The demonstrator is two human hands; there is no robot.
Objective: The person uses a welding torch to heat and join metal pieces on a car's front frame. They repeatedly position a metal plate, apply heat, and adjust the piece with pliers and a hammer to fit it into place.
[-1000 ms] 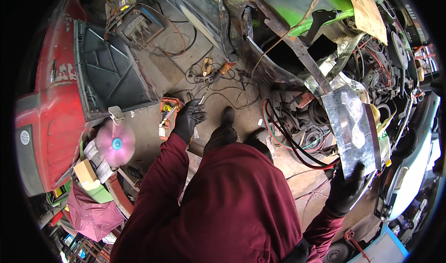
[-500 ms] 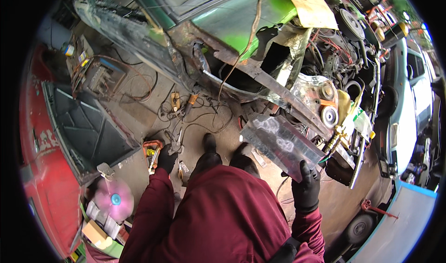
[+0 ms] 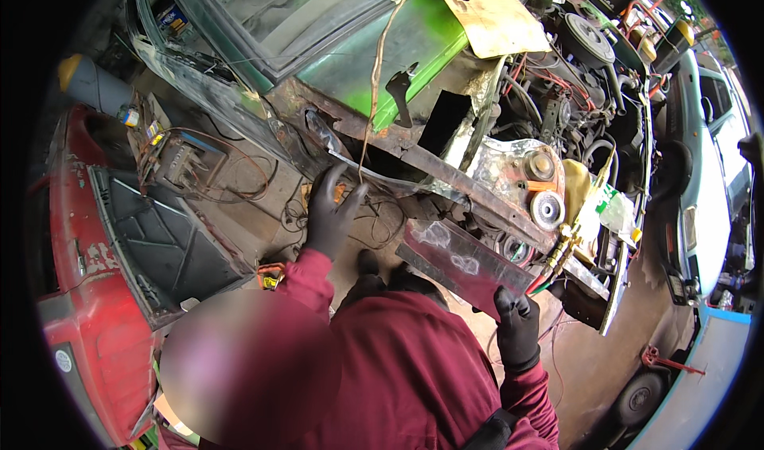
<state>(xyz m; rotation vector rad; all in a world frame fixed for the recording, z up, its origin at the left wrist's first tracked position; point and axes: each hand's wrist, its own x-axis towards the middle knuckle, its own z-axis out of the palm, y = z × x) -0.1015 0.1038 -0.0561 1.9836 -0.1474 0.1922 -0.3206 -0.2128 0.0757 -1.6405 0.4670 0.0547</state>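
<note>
My right hand [image 3: 517, 331], in a black glove, grips the near right corner of a thin sheet metal piece [image 3: 461, 263] marked with pale patches. The sheet is held tilted in front of the car's front wheel area. My left hand [image 3: 328, 219], also black-gloved, is raised with its fingers apart and nothing in them. It hovers near the rusty sill [image 3: 290, 104] of the green car body [image 3: 342, 72], close to a hanging brown cord [image 3: 376, 76]. An orange-edged tool container [image 3: 270, 275] lies on the floor below my left arm.
An open engine bay [image 3: 557, 100] lies at the upper right, with brass fittings [image 3: 563, 239] and hoses near the sheet. Cables [image 3: 386, 223] trail over the floor. A welding machine [image 3: 187, 163], a loose car door [image 3: 159, 227] and a red vehicle [image 3: 111, 346] stand on the left.
My left hand has left the floor by the tool container and risen forward toward the car body. My right hand still holds the sheet, which has shifted slightly left.
</note>
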